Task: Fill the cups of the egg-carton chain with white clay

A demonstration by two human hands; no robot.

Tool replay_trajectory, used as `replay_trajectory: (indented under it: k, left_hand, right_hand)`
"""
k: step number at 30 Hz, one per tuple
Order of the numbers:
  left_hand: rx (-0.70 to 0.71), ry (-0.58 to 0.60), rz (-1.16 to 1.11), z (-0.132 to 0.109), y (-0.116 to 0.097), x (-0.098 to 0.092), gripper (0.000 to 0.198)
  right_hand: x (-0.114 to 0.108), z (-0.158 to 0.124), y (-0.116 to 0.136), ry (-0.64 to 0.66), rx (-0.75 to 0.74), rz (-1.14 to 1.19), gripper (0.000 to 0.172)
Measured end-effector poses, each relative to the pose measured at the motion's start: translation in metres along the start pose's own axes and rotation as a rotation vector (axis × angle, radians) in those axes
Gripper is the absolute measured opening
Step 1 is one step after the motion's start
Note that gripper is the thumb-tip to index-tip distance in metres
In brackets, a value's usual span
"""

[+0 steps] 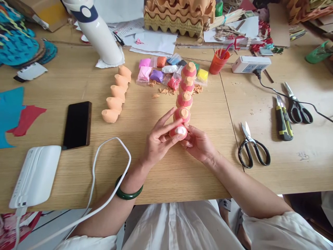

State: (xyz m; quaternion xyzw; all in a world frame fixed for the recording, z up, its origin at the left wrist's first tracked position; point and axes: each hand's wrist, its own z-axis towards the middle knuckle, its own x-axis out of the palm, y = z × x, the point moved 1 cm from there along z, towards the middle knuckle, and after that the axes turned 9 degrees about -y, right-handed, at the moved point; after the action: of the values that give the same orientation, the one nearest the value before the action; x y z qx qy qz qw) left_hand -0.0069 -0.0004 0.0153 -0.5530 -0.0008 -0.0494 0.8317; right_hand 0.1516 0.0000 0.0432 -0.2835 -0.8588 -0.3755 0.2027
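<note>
A strip of egg-carton cups [184,100], its bumps banded with red clay, runs away from me across the table. On its nearest cup sits a lump of white clay [180,130]. My left hand [161,138] is at that cup's left side, the thumb at the white clay and some fingers stretched over the strip. From the right, my right hand [199,143] grips the near end between thumb and fingers. Further left lies a plain orange egg-carton strip [117,93]. Small bags of coloured clay [156,75] lie beyond, beside the decorated strip.
A phone [77,125], a white power bank [36,175] and its looping cable [130,156] are at left. Scissors [251,146], a cutter [284,119] and a second pair of scissors [299,107] lie right. Behind stand a bottle [95,33], red cup [219,62], power strip [249,64] and egg trays [174,24].
</note>
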Motion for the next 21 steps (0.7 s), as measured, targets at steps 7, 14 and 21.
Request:
replay_trajectory:
  k: [7,14,21]
  left_hand:
    - [0.134,0.026,0.086,0.001,-0.012,-0.003,0.047]
    - [0.04,0.095,0.015,0.004,-0.018,-0.004,0.041]
    - [-0.086,0.01,-0.072,0.003,-0.013,-0.002,0.03]
  right_hand:
    - [-0.002,0.001,0.003,0.097,-0.023,-0.048,0.034]
    - [-0.001,0.0,0.005,0.088,-0.049,-0.04,0.033]
    - [-0.003,0.0,0.003,0.123,-0.027,-0.037,0.042]
